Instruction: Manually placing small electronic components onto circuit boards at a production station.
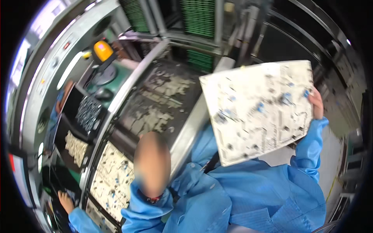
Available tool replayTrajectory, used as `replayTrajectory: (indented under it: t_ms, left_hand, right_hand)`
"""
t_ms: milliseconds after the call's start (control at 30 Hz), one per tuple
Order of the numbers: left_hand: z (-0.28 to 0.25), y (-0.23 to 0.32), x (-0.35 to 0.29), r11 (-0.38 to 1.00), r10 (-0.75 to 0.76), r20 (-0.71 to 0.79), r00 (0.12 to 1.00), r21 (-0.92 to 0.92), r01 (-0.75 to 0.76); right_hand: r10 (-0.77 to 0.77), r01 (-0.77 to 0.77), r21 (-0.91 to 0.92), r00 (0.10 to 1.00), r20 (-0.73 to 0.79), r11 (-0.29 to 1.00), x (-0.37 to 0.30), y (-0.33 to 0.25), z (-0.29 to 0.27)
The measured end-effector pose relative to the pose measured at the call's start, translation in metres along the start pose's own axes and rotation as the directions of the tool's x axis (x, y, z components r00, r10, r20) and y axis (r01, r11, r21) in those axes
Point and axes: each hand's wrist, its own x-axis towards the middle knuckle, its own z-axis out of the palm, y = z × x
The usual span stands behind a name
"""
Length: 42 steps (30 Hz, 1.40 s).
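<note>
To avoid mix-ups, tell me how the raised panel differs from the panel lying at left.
The raised panel is held by a hand; the left panel lies beside a rail. The raised panel shows nearly whole; a head partly hides the left panel. Both are pale with blue and dark spots.

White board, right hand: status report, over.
Right hand holds white board by right edge. Board held up, tilted. Nothing else covers it. Second board lower left.

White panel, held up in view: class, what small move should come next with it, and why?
Probably steady the white panel at its left edge too: the only hand visibly gripping it is the right hand, on the right edge, and its lower edge slants.
</note>
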Motion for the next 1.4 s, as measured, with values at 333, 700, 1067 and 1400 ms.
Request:
replayTrajectory:
  t_ms: [333, 700, 1067, 1400]
  left_hand:
    - [-0.019, -0.033, -0.002, 0.946, -0.132, -0.082, 0.988, -0.309, 0.101]
    - [-0.008, -0.042, 0.024, 0.381, -0.222, 0.344, 0.912, -0.831, 0.406]
    - [-0.008, -0.043, 0.045, -0.771, -0.137, 0.478, 0.868, -0.602, 0.209]
    - [-0.014, -0.082, 0.029, -0.699, 0.073, 0.552, 0.831, -0.566, 0.437]
  right_hand:
    - [0.295, -0.516, 0.379, 0.811, 0.505, 0.768, 0.12, 0.119, 0.291]
    - [0.32, -0.495, 0.409, 0.846, 0.426, 0.766, 0.126, 0.149, 0.316]
    - [0.354, -0.719, 0.23, 0.562, 0.747, 0.656, 0.061, 0.171, 0.293]
    - [0.423, -0.699, 0.212, 0.615, 0.666, 0.683, 0.157, 0.18, 0.299]
